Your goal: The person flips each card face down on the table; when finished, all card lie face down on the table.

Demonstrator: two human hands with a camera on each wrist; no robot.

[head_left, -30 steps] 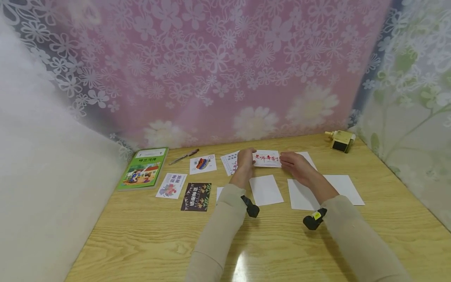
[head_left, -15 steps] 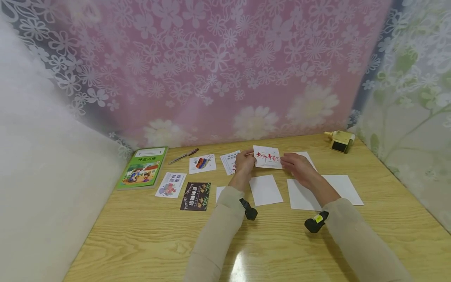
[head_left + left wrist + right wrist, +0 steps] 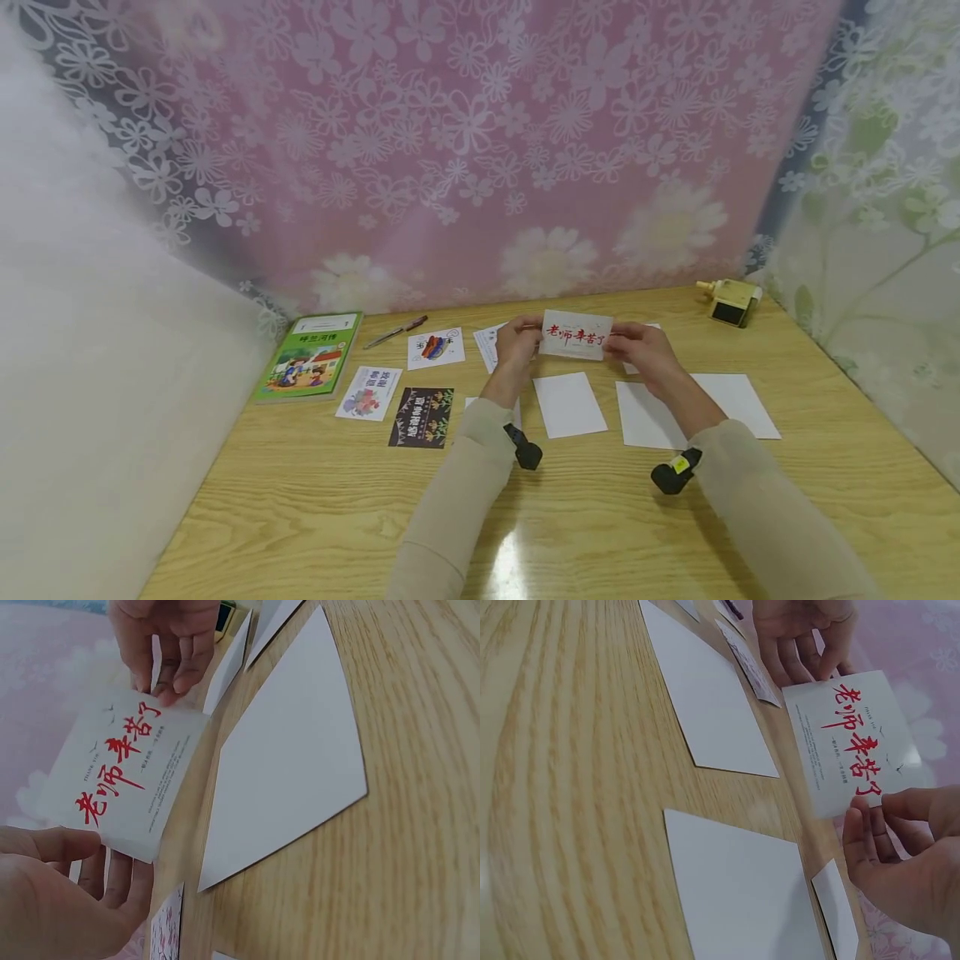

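A white card (image 3: 577, 335) with red handwritten-style Chinese characters is held up, tilted toward the head camera. My left hand (image 3: 517, 348) pinches its left edge between thumb and fingers. At the opposite edge, my right hand (image 3: 647, 357) pinches it the same way. In the left wrist view the card (image 3: 124, 776) shows its printed face, small grey text beside the red characters. The right wrist view shows the right hand's thumb and fingertips on the card's (image 3: 851, 742) edge. Below the hands lies a blank white card (image 3: 570, 405) on the table.
Left of the hands lie a dark card (image 3: 421, 418), a flower card (image 3: 368, 393), a card with a colourful drawing (image 3: 436, 348), a pen (image 3: 396, 332) and a green book (image 3: 310, 357). White cards (image 3: 735, 405) lie at right. A yellowish device (image 3: 729, 302) stands at back right.
The card has risen off the table and tilted up toward the head camera. The right hand's fingers, straight beside the card earlier, now pinch its right edge.
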